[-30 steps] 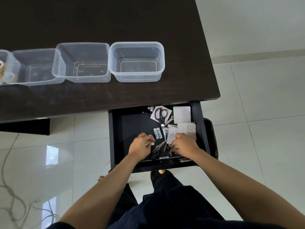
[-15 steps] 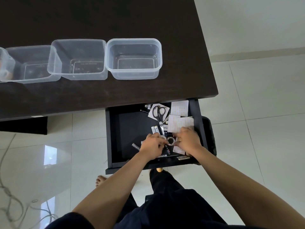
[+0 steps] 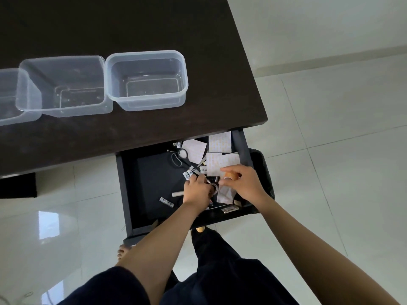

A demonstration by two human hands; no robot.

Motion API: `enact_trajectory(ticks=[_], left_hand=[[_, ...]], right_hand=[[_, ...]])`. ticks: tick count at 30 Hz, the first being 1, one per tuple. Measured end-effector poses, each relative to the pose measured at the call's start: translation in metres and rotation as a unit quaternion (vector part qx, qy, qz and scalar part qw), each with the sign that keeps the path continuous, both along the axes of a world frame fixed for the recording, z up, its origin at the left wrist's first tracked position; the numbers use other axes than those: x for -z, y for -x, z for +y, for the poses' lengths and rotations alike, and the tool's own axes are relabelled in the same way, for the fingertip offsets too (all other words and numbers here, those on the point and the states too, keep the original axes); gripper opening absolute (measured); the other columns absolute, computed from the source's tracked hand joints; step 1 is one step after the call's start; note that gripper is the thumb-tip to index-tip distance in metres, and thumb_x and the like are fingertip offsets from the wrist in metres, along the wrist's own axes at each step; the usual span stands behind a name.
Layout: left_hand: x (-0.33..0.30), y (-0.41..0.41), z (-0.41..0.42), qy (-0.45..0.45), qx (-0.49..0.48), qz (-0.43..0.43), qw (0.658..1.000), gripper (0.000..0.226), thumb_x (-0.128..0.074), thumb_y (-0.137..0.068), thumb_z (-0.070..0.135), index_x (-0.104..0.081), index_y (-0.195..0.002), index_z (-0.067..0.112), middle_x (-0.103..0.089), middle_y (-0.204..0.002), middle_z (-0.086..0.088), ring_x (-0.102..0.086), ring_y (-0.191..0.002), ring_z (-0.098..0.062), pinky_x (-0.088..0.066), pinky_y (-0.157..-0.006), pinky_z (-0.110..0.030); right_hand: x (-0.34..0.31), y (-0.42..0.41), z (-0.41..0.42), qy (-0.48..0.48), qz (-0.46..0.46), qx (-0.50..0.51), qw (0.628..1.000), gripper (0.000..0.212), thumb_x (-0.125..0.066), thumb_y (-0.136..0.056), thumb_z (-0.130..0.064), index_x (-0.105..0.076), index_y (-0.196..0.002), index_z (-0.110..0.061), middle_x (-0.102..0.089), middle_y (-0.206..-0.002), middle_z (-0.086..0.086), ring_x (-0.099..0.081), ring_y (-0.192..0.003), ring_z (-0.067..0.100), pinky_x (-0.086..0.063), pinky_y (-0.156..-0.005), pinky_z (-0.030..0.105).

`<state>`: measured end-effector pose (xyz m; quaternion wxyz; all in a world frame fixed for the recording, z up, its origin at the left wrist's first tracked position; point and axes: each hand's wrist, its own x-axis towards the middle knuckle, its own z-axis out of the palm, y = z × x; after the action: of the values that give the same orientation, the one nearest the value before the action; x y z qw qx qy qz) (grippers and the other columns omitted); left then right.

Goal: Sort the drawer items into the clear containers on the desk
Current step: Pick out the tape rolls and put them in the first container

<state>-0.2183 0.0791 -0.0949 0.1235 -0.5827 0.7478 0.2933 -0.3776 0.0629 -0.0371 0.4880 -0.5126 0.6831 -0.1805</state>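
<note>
The black drawer [image 3: 152, 179] stands pulled out under the dark desk [image 3: 132, 23]. In it lie black scissors [image 3: 179, 158], patterned paper sheets [image 3: 220, 143], small batteries [image 3: 166, 201] and other small items. My left hand [image 3: 197, 191] reaches in with its fingers curled around a small ring-shaped roll [image 3: 214, 187]. Beside it my right hand [image 3: 246, 183] pinches a small orange-brown object [image 3: 231, 175] just above the papers. Three clear containers sit in a row on the desk: right [image 3: 146, 54], middle [image 3: 63, 60], left [image 3: 8, 119].
The desk's front edge overhangs the back of the drawer. A dark bin [image 3: 265, 170] stands against the drawer's right side. Pale glossy tiles [image 3: 330, 150] cover the floor. My legs and a bare foot [image 3: 123, 252] are below the drawer.
My right hand has lifted off the items with the orange-brown object between its fingers. My left hand stays at the ring-shaped roll. The camera view has tilted and moved closer.
</note>
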Motion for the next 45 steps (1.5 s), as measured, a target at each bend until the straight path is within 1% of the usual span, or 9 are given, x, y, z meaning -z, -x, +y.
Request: enact_trajectory(ticks=[6,10,14,18,20,28,35,40,45], left_hand=[[-0.001,0.004,0.002,0.019,0.007,-0.036,0.999,0.029,-0.058,-0.086,0.023,-0.063,-0.114,0.024,-0.04,-0.132,-0.007,-0.034,-0.122,-0.033,-0.027,-0.103,-0.045],[-0.004,0.004,0.0,0.017,-0.029,0.003,0.999,0.026,-0.053,-0.091,0.033,-0.064,-0.112,0.026,-0.043,-0.13,-0.006,-0.035,-0.12,-0.032,-0.026,-0.104,-0.045],[-0.013,-0.012,0.001,0.026,-0.065,0.084,0.994,0.029,-0.048,-0.092,0.046,-0.066,-0.109,0.032,-0.047,-0.123,0.0,-0.038,-0.118,-0.026,-0.029,-0.101,-0.041],[-0.037,-0.039,0.004,0.039,-0.115,0.154,0.981,0.026,-0.052,-0.09,0.044,-0.068,-0.105,0.029,-0.05,-0.119,0.005,-0.039,-0.118,-0.022,-0.029,-0.099,-0.037],[-0.05,-0.06,0.007,0.067,-0.13,0.163,0.976,0.025,-0.055,-0.089,0.045,-0.068,-0.103,0.029,-0.051,-0.118,0.006,-0.04,-0.118,-0.021,-0.029,-0.098,-0.036],[-0.098,-0.202,0.033,0.176,-0.215,0.146,0.949,0.021,-0.056,-0.089,0.043,-0.069,-0.098,0.029,-0.055,-0.11,0.006,-0.046,-0.11,-0.022,-0.032,-0.091,-0.032],[-0.142,-0.357,0.069,0.251,-0.332,0.111,0.902,0.021,-0.058,-0.088,0.045,-0.07,-0.095,0.03,-0.056,-0.11,0.009,-0.048,-0.108,-0.021,-0.031,-0.086,-0.03],[-0.169,-0.455,0.089,0.296,-0.374,0.084,0.875,0.021,-0.059,-0.088,0.042,-0.071,-0.096,0.027,-0.055,-0.108,0.008,-0.048,-0.11,-0.022,-0.033,-0.09,-0.034],[-0.193,-0.519,0.089,0.317,-0.385,0.091,0.862,0.019,-0.061,-0.088,0.039,-0.071,-0.094,0.024,-0.055,-0.109,0.007,-0.046,-0.112,-0.021,-0.032,-0.092,-0.034]], right_hand=[[-0.008,-0.008,0.005,0.018,-0.005,0.023,1.0,0.026,-0.082,-0.07,-0.019,-0.073,-0.093,-0.025,-0.064,-0.084,-0.017,-0.058,-0.083,-0.003,-0.04,-0.071,0.009],[-0.017,-0.013,0.006,0.043,0.007,0.003,0.999,0.021,-0.08,-0.073,-0.023,-0.071,-0.091,-0.028,-0.065,-0.085,-0.021,-0.056,-0.085,-0.01,-0.041,-0.07,0.006],[-0.025,-0.021,0.008,0.06,0.005,0.02,0.998,0.018,-0.077,-0.077,-0.02,-0.071,-0.093,-0.025,-0.065,-0.088,-0.018,-0.058,-0.084,-0.005,-0.044,-0.071,0.007],[-0.031,-0.047,0.01,0.086,-0.005,0.037,0.996,0.016,-0.073,-0.081,-0.02,-0.073,-0.096,-0.022,-0.071,-0.09,-0.001,-0.063,-0.084,0.012,-0.046,-0.073,0.011],[-0.036,-0.068,0.01,0.102,-0.007,0.025,0.994,0.014,-0.069,-0.083,-0.019,-0.073,-0.096,-0.024,-0.071,-0.091,-0.006,-0.063,-0.087,0.01,-0.048,-0.075,0.013],[-0.063,-0.202,0.012,0.173,-0.029,-0.034,0.984,0.014,-0.064,-0.087,-0.025,-0.071,-0.099,-0.023,-0.068,-0.093,-0.015,-0.061,-0.088,-0.004,-0.046,-0.073,0.008],[-0.087,-0.351,0.017,0.205,-0.123,-0.102,0.966,0.012,-0.067,-0.086,-0.022,-0.073,-0.098,-0.021,-0.071,-0.098,-0.011,-0.064,-0.09,0.0,-0.049,-0.08,0.015],[-0.11,-0.444,0.026,0.224,-0.176,-0.129,0.95,0.019,-0.069,-0.085,-0.018,-0.074,-0.103,-0.017,-0.072,-0.098,-0.005,-0.064,-0.086,0.001,-0.046,-0.076,0.009],[-0.128,-0.502,0.022,0.245,-0.153,-0.168,0.942,0.023,-0.07,-0.084,-0.021,-0.072,-0.107,-0.019,-0.068,-0.096,-0.001,-0.057,-0.076,0.013,-0.044,-0.071,0.018]])
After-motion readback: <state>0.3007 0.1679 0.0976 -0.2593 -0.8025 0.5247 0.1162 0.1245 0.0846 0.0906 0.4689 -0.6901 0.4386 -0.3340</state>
